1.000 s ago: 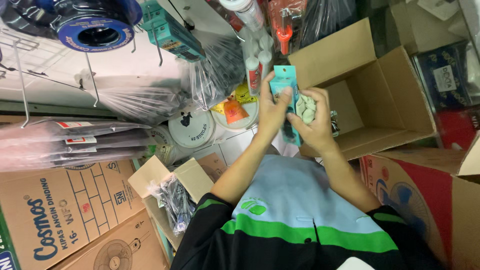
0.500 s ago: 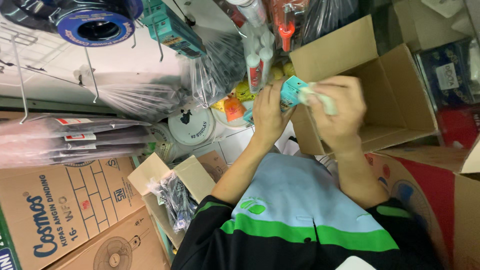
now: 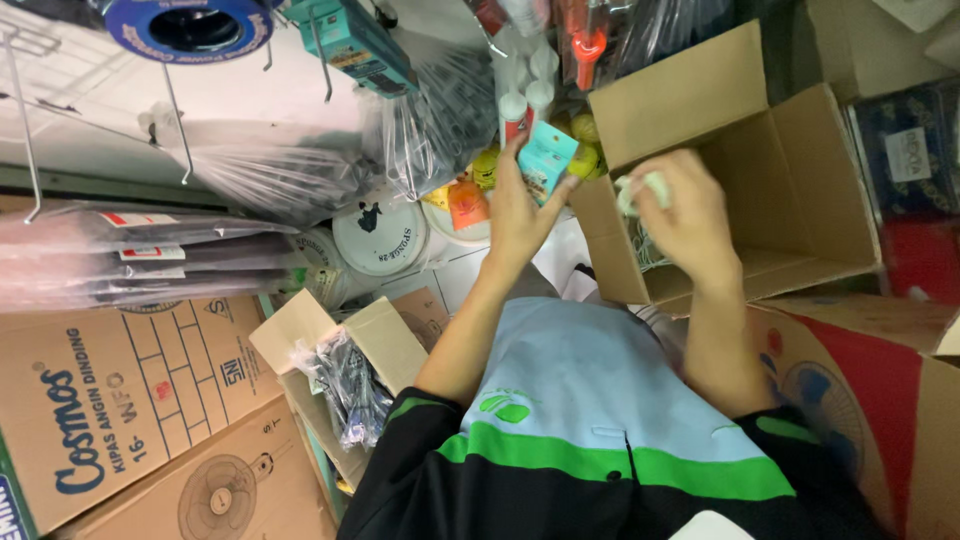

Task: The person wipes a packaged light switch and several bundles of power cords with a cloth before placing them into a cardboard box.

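Fingers of the left hand are closed around a teal card, held up just left of the open box. A small pale item is pinched in the right hand, at the box's left wall. Bottles hang beyond.

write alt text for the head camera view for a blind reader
A person's left hand holds a small teal packet while the right hand grips a pale item over an open cardboard box, amid cluttered shop stock.
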